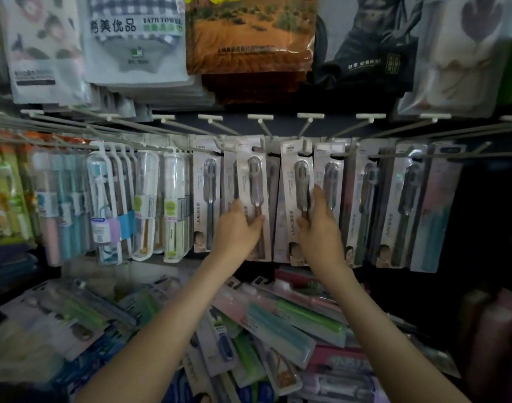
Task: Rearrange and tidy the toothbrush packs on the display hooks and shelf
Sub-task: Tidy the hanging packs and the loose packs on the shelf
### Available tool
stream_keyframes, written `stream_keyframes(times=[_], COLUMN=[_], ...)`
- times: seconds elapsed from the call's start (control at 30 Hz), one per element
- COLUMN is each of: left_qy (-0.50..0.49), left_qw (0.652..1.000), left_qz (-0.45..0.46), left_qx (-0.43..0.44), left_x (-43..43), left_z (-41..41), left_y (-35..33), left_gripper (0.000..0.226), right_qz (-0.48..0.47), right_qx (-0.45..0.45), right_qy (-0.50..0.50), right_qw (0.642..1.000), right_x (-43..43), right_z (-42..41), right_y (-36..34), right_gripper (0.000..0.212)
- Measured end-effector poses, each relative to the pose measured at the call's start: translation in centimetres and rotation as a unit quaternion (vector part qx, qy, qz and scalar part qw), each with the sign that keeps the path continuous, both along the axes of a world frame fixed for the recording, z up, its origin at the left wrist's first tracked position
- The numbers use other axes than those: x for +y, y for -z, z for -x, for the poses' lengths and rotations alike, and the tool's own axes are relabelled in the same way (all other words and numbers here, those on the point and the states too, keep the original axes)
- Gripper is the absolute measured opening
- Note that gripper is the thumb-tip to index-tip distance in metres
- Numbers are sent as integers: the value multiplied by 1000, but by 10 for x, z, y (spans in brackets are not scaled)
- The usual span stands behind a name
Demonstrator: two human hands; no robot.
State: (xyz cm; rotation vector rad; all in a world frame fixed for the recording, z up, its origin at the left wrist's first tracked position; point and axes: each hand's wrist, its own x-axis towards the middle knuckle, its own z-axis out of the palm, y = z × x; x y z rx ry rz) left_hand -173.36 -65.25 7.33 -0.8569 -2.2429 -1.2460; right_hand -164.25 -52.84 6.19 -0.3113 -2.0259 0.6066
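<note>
I'm looking at a shop aisle: toothbrush packs (253, 199) hang on display hooks (173, 125) under bagged bath towels (135, 39).

The checked towel pack (135, 39) at the upper left reads "尚美优品" and "BATH TOWEL" on its white band. A hanging white toothbrush pack (205, 196) bears letters running up its card that read as "LMK" or "UMK", and the same letters show on the toothbrush pack (292, 181) gripped by the right hand (318, 228). Further left, a clear toothbrush case (173, 205) carries a green label with "10000".
</note>
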Motion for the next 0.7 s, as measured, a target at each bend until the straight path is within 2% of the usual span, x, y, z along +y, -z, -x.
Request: stream_keyframes(times=[0.13, 0.27, 0.4, 0.53, 0.7], left_qy=[14, 10, 16, 5, -31], left_qw=[999, 998, 998, 998, 999], left_qz=[14, 42, 42, 51, 27], left_qx=[30, 40, 46, 43, 31], left_x=[-22, -42, -58, -74, -94], left_z=[-4, -10, -12, -8, -2], left_y=[1, 5, 17, 26, 29], left_gripper=[31, 44, 46, 62, 50], right_qz=[17, 37, 26, 24, 8], right_qx=[0, 3, 3, -13, -2], right_qy=[-14, -24, -3, 32, 93], right_qw=[1000, 999, 1000, 999, 996], right_x=[-2, -5, -10, -13, -23], right_z=[-6, -6, -2, -2, 3], right_y=[-3, -4, -4, -6, -5], right_gripper=[65, 65, 62, 59, 59])
